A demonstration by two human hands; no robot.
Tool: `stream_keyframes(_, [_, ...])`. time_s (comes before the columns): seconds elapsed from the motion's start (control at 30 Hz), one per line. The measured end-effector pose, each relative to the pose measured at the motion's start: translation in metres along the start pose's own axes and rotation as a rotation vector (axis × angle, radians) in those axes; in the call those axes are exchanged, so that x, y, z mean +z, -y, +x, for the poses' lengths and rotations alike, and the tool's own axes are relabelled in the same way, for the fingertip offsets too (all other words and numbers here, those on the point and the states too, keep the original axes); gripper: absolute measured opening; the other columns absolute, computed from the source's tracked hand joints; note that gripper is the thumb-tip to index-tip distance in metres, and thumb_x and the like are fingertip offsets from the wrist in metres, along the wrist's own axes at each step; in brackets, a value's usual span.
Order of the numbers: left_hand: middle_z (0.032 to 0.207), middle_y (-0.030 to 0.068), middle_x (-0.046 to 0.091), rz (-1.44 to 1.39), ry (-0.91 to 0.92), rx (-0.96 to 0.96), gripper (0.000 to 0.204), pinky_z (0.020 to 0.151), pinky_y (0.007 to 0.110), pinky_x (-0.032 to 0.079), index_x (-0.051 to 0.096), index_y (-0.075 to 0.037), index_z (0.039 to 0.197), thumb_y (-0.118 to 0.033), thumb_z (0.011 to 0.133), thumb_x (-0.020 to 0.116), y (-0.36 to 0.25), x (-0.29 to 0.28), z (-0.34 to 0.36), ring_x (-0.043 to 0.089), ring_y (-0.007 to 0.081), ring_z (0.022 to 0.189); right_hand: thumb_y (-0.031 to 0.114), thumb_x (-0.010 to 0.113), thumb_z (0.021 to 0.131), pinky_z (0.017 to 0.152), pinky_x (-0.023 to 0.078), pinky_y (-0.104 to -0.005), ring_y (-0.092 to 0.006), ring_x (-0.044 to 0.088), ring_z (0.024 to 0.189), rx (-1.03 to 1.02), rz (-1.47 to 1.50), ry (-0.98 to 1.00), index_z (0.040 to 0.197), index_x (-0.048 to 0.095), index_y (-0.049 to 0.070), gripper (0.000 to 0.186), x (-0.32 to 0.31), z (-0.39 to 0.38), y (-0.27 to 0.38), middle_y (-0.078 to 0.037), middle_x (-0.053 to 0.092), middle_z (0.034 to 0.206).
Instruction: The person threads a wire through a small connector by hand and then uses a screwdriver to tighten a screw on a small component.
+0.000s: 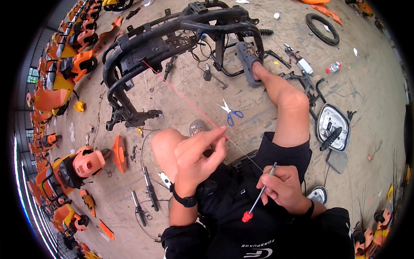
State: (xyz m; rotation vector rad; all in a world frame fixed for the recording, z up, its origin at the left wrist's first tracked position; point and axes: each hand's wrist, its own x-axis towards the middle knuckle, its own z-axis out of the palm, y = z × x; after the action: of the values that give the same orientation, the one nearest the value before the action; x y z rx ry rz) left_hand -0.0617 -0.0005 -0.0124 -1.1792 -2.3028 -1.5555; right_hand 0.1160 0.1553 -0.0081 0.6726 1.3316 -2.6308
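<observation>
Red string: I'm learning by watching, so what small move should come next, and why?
Perhaps draw the right hand back slightly: the red string runs from the black frame to the left hand, and a paler stretch continues toward the right, which grips a metal rod, so a gentle pull could tighten it.

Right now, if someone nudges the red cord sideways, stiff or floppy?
The red cord looks thin, so it's probably light and floppy once slack. Running nearly straight between the black frame and left hand, it's likely taut and might resist a small nudge.
</observation>
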Motion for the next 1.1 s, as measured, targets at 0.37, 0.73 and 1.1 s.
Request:
stream_keyframes(0.37, [0.076, 0.0091, 0.069, 0.184, 0.321, 0.046, 0.017, 0.058, 0.029, 0.051, 0.071, -0.001, 0.094, 0.001, 0.077, 0.077, -0.012, -0.022, 0.02, 0.068, 0.0205, 0.065, 0.004, 0.072, 0.086, 0.043, 0.037, -0.0241, -0.011, 0.055, 0.046, -0.503, -0.67, -0.065, 0.072, 0.069, -0.004, 0.016, 0.001, 0.005, -0.008, -0.007, 0.059, 0.061])
stream_keyframes(0.73, [0.074, 0.0096, 0.068, 0.442, 0.274, 0.222, 0.015, 0.055, 0.031, 0.05, 0.068, -0.002, 0.091, 0.003, 0.078, 0.075, -0.003, -0.023, 0.02, 0.065, 0.0232, 0.059, 0.002, 0.074, 0.084, 0.042, 0.038, -0.0238, -0.0093, 0.055, 0.046, -0.611, -0.721, -0.05, 0.074, 0.07, -0.003, 0.012, 0.008, 0.006, -0.002, -0.006, 0.06, 0.062])
stream_keyframes(1.1, [0.081, 0.011, 0.07, 0.225, 0.349, 0.199, 0.023, 0.061, 0.034, 0.053, 0.069, 0.001, 0.101, 0.005, 0.079, 0.074, -0.01, -0.037, 0.02, 0.069, 0.0255, 0.072, 0.001, 0.073, 0.083, 0.042, 0.037, -0.0254, -0.0096, 0.052, 0.046, -0.639, -0.721, -0.031, 0.075, 0.07, -0.002, 0.009, 0.011, 0.005, -0.006, -0.005, 0.059, 0.061])
